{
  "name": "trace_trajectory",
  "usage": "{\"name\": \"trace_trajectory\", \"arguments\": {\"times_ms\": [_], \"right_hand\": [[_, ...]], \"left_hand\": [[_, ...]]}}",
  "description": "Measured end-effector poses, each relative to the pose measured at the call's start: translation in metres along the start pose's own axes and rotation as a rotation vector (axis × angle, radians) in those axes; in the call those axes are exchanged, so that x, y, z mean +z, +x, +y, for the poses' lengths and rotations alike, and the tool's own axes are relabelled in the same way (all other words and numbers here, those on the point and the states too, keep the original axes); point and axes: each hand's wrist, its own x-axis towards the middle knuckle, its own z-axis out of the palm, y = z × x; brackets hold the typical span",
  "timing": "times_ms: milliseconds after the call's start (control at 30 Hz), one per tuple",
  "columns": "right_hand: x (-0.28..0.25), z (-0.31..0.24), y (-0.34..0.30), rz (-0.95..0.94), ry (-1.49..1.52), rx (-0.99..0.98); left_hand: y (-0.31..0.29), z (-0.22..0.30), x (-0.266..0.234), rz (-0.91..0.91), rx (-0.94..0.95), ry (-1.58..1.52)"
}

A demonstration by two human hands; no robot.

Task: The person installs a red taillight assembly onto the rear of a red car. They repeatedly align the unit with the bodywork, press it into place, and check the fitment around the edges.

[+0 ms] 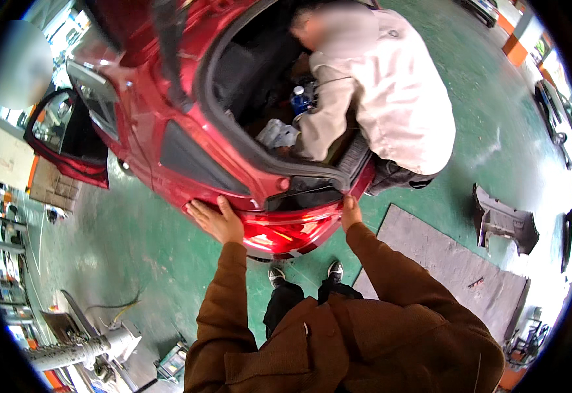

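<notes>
In front of me is the rear corner of a red car (148, 157) with a red tail light (286, 230) set in it. My left hand (217, 221) lies on the painted panel at the light's left end, fingers stretched out and thumb apart. At the light's other end, my right hand (350, 213) holds its outer edge, the fingers drawn together and partly hidden. Above the light gapes the boot opening, edged by a black rubber seal (206, 85). Inside are a blue bottle (300, 99) and a crumpled clear plastic bag (276, 134).
A co-worker in a pale jacket (404, 92) leans into the boot on the right. Grey sheeting (440, 262) covers green floor (148, 262); a removed bumper-like panel (505, 223) lies beyond. One car door (70, 131) stands open. Metal equipment (96, 347) occupies the lower left.
</notes>
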Motion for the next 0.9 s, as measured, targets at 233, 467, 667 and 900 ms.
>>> {"name": "trace_trajectory", "arguments": {"times_ms": [233, 467, 667, 900], "right_hand": [[-0.040, -0.019, -0.019, -0.255, -0.092, 0.089], [-0.222, -0.018, 0.026, -0.194, 0.112, 0.125], [-0.406, -0.190, 0.081, 0.249, 0.190, -0.342], [-0.539, -0.496, 0.011, 0.573, 0.027, -1.039]], "left_hand": [[0.005, -0.018, 0.004, -0.005, -0.057, 0.053], [0.009, -0.018, 0.005, 0.030, -0.059, 0.048], [0.005, -0.016, -0.002, 0.013, -0.100, 0.077], [0.001, -0.018, 0.018, 0.025, -0.061, 0.097]]}}
